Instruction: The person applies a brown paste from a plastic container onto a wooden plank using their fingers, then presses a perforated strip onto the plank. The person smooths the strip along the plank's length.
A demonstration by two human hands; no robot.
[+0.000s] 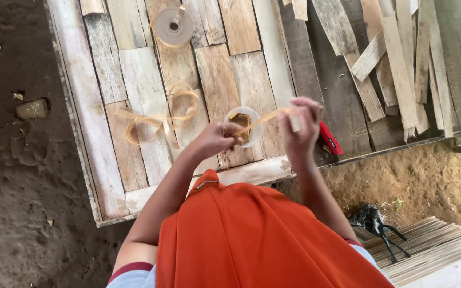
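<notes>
On the left part of the wooden platform [97,176], near its front edge, lies a loose curl of thin tan strip [161,114], and toward the far edge stands a roll of the same band [173,25]. The left hand [217,140] is pressed together, pinching one end of a strip [260,120]. This strip runs up and to the right, over a small white cup [245,126] that stands near the front edge between the hands. The right hand [302,125] pinches the other end with closed fingers. To do this well, I think both hands should keep the strip tight and flat, and pull it evenly over the cup. In the cup there is something brown, perhaps glue; I cannot tell for sure. Just right of the right hand lies a red tool [330,138], and loose wooden slats [401,64] lie at the far right corner.
</notes>
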